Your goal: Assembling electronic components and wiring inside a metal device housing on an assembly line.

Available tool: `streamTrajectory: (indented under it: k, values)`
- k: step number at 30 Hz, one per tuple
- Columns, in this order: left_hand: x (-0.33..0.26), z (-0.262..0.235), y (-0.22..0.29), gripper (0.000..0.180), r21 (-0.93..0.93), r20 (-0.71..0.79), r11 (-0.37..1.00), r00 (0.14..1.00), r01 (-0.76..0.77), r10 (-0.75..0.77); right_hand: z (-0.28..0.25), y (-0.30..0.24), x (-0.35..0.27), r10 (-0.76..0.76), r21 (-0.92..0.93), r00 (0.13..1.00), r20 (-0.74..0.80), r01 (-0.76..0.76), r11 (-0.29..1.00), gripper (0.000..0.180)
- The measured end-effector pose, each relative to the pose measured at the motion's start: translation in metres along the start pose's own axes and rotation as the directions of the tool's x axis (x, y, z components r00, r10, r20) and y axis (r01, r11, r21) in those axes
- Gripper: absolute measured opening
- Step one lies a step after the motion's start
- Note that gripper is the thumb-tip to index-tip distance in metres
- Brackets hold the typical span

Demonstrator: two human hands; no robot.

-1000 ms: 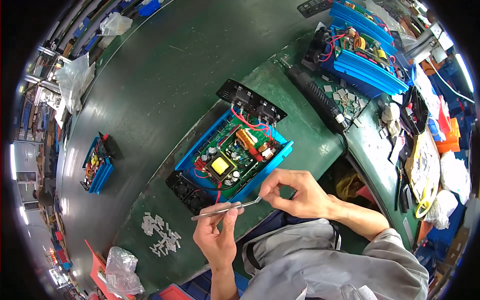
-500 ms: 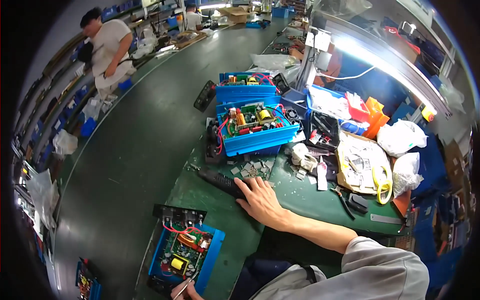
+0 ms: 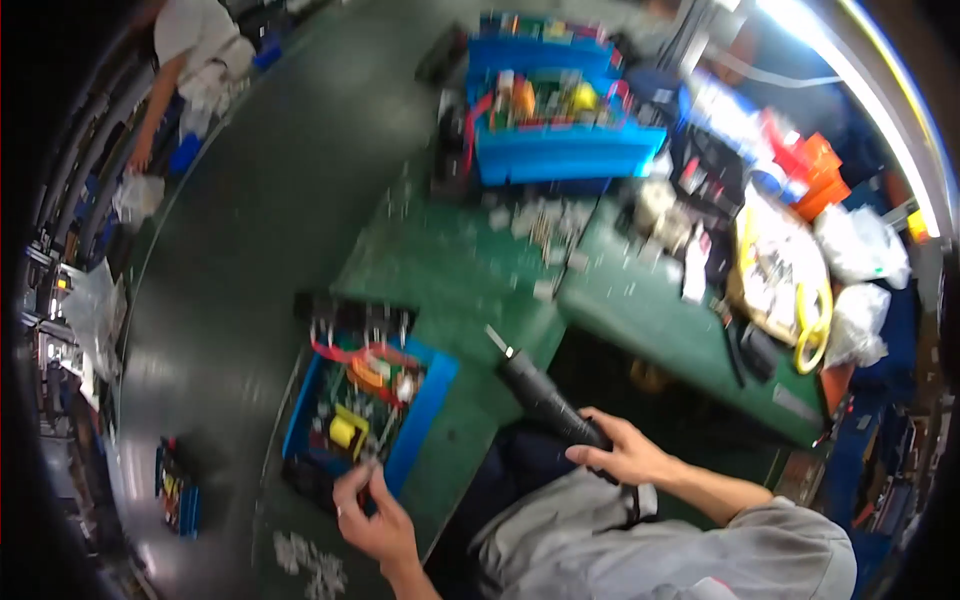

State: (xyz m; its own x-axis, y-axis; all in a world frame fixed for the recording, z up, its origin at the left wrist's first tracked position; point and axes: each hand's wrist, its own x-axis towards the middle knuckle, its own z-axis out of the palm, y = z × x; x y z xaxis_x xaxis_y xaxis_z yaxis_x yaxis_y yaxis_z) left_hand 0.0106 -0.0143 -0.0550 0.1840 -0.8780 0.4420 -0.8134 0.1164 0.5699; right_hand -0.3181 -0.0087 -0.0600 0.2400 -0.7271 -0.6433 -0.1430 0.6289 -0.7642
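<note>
A: What has the right hand (image 3: 625, 455) got, low in the frame right of centre?

B: It is wrapped around the grip of a black electric screwdriver (image 3: 545, 400). The fingers are curled right round the handle, and the bit end points up and left toward the green bench (image 3: 440, 260). Held by the rear of the body like that, the tip seems free to be steered.

A: And the left hand (image 3: 375, 515)?

B: It sits at the bottom of the frame, left of centre, against the near edge of the open blue electronics case (image 3: 365, 410). The fingers are pinched together near that edge, but the picture is smeared and I cannot tell what, if anything, they grip. It looks as if the hand is steadying the case.

A: Where does that case lie?

B: Lower left of centre, on the bench's near corner, tilted, with its circuit board, a yellow part and red wires facing up. A black finned end piece (image 3: 355, 315) stands at its far side.

A: Anything else around?

B: A second blue case (image 3: 560, 120) sits at the upper centre, also open. Small pale parts (image 3: 545, 225) are scattered below it. To the right are white bags (image 3: 860, 250) and a yellow loop of cable (image 3: 815, 320). Another person (image 3: 195, 50) bends over the upper-left edge, well apart.
</note>
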Motion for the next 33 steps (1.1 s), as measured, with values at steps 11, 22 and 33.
streamTrajectory:
  k: [11,22,33]
  values:
    - [0.008,0.015,0.011,0.010,0.065,-0.070,0.997,0.997,0.028,-0.023,0.057,0.045,0.000,-0.261,-0.140,0.946,0.191,0.289,0.947,0.050]
    - [0.006,0.020,0.008,0.013,0.067,-0.088,0.996,0.994,0.065,-0.059,0.050,0.042,0.005,-0.181,-0.057,0.930,0.319,0.209,0.976,0.051]
    - [0.011,0.015,0.000,0.012,0.059,-0.067,0.997,0.997,0.044,-0.040,0.046,0.029,0.017,-0.095,0.179,0.911,0.402,0.023,0.984,0.051]
